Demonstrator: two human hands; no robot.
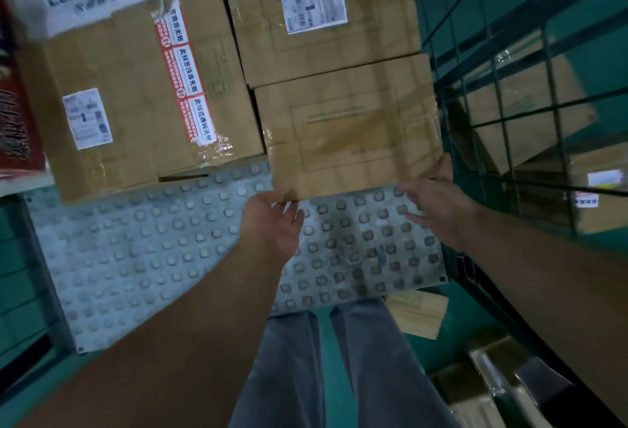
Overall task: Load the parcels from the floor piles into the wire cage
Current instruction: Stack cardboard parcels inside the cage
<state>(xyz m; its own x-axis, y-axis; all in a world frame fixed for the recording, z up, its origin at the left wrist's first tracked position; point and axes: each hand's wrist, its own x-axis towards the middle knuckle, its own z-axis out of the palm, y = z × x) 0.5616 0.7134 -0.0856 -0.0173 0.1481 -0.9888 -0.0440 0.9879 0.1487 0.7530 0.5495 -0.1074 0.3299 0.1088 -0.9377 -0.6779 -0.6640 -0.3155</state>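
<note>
Cardboard box [350, 128] beside the wire cage [509, 88] is held only by its near corners, your left hand [272, 220] pinching one, your right hand [438, 210] cupping the other, so it could tip forward and slip free.

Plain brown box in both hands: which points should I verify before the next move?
1. Grip of left hand on near left corner of plain box: ok.
2. Grip of right hand on near right corner: ok.
3. Bare studded plate below the near edge: ok.
4. Gap between right hand and wire cage wall: cannot tell.
5. Contact with labelled box behind: cannot tell.
6. Box resting or lifted: cannot tell.
</note>
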